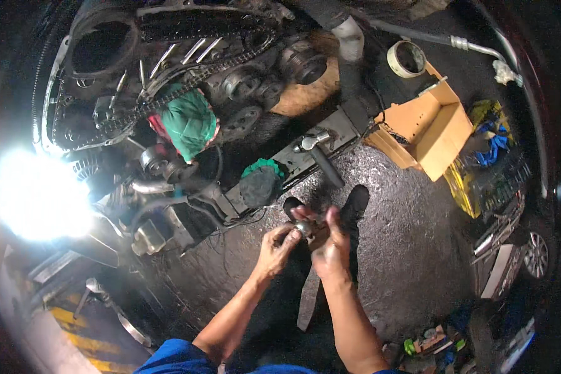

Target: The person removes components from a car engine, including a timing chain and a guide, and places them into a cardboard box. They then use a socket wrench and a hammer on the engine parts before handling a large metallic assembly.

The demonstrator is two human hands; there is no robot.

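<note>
Low in front of me, above my shoes, my left hand [277, 250] pinches a small round shiny metal part [303, 228] between thumb and fingertips. My right hand [331, 250] is turned palm up close against that part, thumb raised and apart from the fingers, which are blurred by motion. Whether the right fingers touch the metal part I cannot make out. Beyond both hands, a ratchet-like tool with a dark handle [327, 166] lies across a metal crossmember [349, 127]. A dark round object with a green rim [261, 182] sits farther left on the same bar.
At the upper left is an exposed engine with a timing chain [196, 81] and a green cloth [188, 123] on it. A bright lamp [40, 194] glares at the left. An open cardboard box [445, 115] and a tape roll [407, 59] are at the right, above a wet-looking floor [411, 249].
</note>
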